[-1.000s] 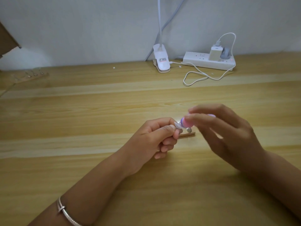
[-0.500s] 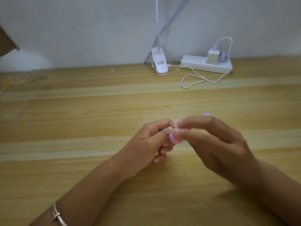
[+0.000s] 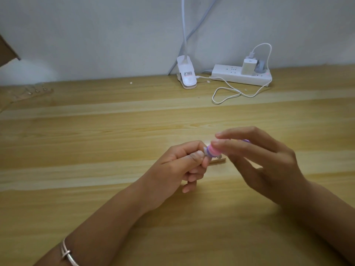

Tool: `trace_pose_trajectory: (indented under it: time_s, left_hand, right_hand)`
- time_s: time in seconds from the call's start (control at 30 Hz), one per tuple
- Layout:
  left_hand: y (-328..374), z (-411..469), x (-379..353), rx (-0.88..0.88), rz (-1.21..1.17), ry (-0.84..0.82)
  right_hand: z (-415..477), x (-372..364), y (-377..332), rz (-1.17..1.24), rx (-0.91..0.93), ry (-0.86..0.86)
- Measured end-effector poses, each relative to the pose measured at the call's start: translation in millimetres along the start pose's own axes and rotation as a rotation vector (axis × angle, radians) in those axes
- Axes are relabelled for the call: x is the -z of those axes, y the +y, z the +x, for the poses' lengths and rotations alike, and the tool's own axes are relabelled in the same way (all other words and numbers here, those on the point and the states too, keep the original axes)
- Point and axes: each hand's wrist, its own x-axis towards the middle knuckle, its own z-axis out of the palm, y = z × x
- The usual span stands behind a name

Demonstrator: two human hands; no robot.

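Gripping a pink piece (image 3: 212, 149) at one end with the left hand (image 3: 178, 166): pressing the thumb down over the curled forefinger and folding the other fingers in toward the palm, so making a narrow, closed hold. Holding the piece just above the counter (image 3: 96, 135), right at the left fingertips, tilted, and showing a purple rim on the side next to the left thumb (too blurred to say what the piece is).

Touching the pink end from the opposite side with a fingertip of the right hand (image 3: 269, 166). Stretching the right fingers out long, only slightly bent and a little spread, with the topmost one poised just over the piece. Not revealing whether the right thumb is closing on the piece from below, so not possible to tell a pinch from a plain touch. Hiding most of a purple bit (image 3: 246, 140) behind the right fingers.

Hovering both hands over a thin wooden stick (image 3: 219, 160) lying flat on the counter, directly under the piece and between the two hands.

Wearing a silver bangle (image 3: 67, 254) on the left wrist, well back from the hand.

Facing, well beyond both hands at the wall, a white lamp clip (image 3: 187, 78); just right of it a power strip (image 3: 240, 78) carrying a charger (image 3: 248, 67), with a white cable (image 3: 230, 93) looping on the counter in front. Facing also, far out beyond the left hand, a few small metal bits (image 3: 32, 91), too small to identify.
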Motion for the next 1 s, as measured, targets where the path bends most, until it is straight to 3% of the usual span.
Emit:
trace_pose_trajectory:
  time_s: [0.13,0.5,1.0]
  left_hand:
    - [-3.2,1.0,-2.5,0.000,-0.037,0.009]
    - [-2.2,0.9,0.3,-0.019,-0.088,-0.040]
    - [-2.4,-0.1,-1.6,-0.064,0.109,-0.005]
  right_hand:
    - [-1.2,-5.4,-8.5,0.045,0.060,-0.019]
    - [-0.4,-5.0,-2.5,0.072,-0.026,0.067]
    - [-2.0,-7.5,-6.6,0.037,0.042,0.033]
